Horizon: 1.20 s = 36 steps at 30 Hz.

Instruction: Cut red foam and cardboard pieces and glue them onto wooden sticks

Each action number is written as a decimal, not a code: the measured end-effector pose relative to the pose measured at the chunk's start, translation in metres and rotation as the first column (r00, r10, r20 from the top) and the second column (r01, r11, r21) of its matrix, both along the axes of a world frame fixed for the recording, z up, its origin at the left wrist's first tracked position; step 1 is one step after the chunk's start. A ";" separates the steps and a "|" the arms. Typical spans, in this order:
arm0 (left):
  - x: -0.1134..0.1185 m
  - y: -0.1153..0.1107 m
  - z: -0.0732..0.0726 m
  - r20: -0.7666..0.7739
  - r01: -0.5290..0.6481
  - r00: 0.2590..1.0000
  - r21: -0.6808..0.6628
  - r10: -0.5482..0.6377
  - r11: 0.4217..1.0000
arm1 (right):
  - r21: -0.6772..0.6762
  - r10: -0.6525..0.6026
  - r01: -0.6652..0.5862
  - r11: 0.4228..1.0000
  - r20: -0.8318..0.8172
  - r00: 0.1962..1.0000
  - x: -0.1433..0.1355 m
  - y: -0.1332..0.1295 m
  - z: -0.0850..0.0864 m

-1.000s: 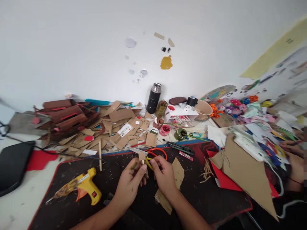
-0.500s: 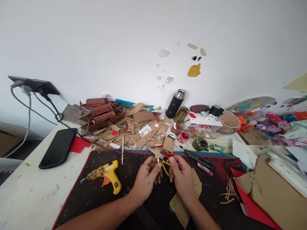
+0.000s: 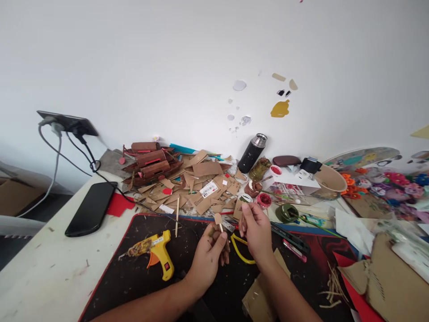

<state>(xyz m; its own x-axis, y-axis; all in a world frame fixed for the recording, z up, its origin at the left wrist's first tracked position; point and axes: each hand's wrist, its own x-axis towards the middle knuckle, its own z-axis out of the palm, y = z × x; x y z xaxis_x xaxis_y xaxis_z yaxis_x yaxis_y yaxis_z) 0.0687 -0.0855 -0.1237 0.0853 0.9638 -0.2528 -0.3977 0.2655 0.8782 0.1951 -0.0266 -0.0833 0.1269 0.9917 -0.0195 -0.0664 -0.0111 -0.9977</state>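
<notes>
My left hand [image 3: 208, 251] pinches a thin wooden stick [image 3: 220, 227] between thumb and fingers. At the stick's upper end sits a small tan cardboard piece [image 3: 218, 218]. To the right, my right hand [image 3: 256, 230] is raised over the mat's back edge with its fingers drawn together; whatever is between them is hidden. A piece of brown cardboard [image 3: 237, 209] shows just behind its fingertips, and I cannot tell if they touch it. Below that hand lies a tool with yellow looped handles [image 3: 241, 254], partly covered.
A yellow glue gun [image 3: 157, 251] lies left on the dark mat [image 3: 140, 286]. Cardboard scraps [image 3: 197, 183], brown model boats [image 3: 150, 163], paint jars [image 3: 263, 200] and a black flask [image 3: 252, 153] line the back. A green cutter [image 3: 290, 238] lies right; a phone [image 3: 90, 208] left.
My right hand has moved up and away from my left hand, toward the cardboard by the paint jars. The stick in my left hand has tilted. The whole view has shifted slightly.
</notes>
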 end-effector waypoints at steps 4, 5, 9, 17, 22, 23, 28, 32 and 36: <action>0.000 0.001 0.000 0.005 0.019 1.000 0.010 -0.019 1.000 | 0.027 -0.016 0.017 0.999 -0.041 0.999 -0.004 0.010 -0.003; 0.000 0.001 0.000 0.005 0.024 1.000 0.012 -0.024 1.000 | 0.032 -0.018 0.020 0.999 -0.053 0.998 -0.005 0.011 -0.005; -0.001 0.002 0.001 0.005 0.034 0.999 0.016 -0.034 0.999 | 0.040 -0.005 0.008 0.999 -0.093 0.996 -0.009 0.012 -0.014; -0.002 0.001 0.002 -0.002 0.043 0.999 0.003 -0.043 0.999 | 0.028 -0.045 0.049 0.998 -0.129 0.991 -0.001 0.005 -0.024; -0.001 -0.002 0.005 -0.033 0.067 0.997 0.019 -0.066 0.998 | 0.005 -0.014 0.015 1.000 -0.115 0.993 0.001 -0.001 -0.021; -0.001 -0.003 0.006 -0.045 0.068 0.997 0.021 -0.067 0.997 | 0.003 -0.010 0.010 1.000 -0.111 0.994 0.001 -0.002 -0.019; -0.001 -0.004 0.006 -0.106 0.076 0.992 0.025 -0.073 0.997 | -0.015 -0.007 0.006 1.000 -0.112 0.994 0.002 -0.003 -0.013; 0.000 -0.007 0.006 -0.136 0.080 0.988 0.051 -0.073 0.995 | -0.018 -0.018 0.016 1.000 -0.115 0.993 0.002 -0.004 -0.011; 0.002 -0.009 0.007 -0.146 0.085 0.987 0.067 -0.075 0.994 | -0.006 -0.033 0.032 0.999 -0.088 0.996 0.003 -0.004 -0.009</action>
<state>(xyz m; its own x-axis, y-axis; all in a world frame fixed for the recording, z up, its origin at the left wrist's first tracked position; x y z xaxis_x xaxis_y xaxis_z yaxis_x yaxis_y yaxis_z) 0.0705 -0.0942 -0.1171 0.1306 0.9715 -0.1978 -0.2471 0.2251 0.9425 0.1978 -0.0309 -0.0918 0.1564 0.9870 -0.0370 -0.1547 -0.0125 -0.9879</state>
